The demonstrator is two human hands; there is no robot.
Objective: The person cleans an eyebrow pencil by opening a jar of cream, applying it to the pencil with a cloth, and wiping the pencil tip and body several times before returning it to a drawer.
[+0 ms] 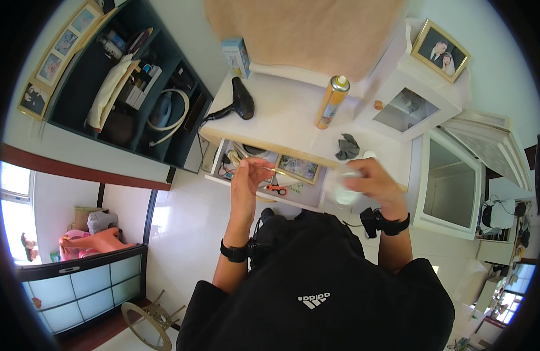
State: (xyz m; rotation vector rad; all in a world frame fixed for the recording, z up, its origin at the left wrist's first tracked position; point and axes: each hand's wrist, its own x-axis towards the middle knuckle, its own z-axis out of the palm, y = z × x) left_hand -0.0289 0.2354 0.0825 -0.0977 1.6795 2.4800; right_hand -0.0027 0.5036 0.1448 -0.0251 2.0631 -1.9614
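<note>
My right hand (377, 182) grips a clear, whitish container (346, 191), blurred by motion, above the right end of an open drawer (306, 202). My left hand (251, 182) is raised over the drawer's left half, fingers slightly curled and apart from the thumb, with nothing seen in it. Below and beside its fingertips lie a gold picture frame (298, 169) and orange-handled scissors (277, 189) in the drawer. A crumpled dark grey cloth (348, 147) rests on the white dresser top (283, 109), close to a small white round item (369, 154), partly hidden behind my right hand.
A yellow spray can (332, 103) stands upright on the dresser, with a black hair dryer (242, 100) and a blue box (236, 57) to its left. At right are a small white cabinet (406, 105) and an opened white-framed door (449, 184). Dark shelves (138, 83) stand left.
</note>
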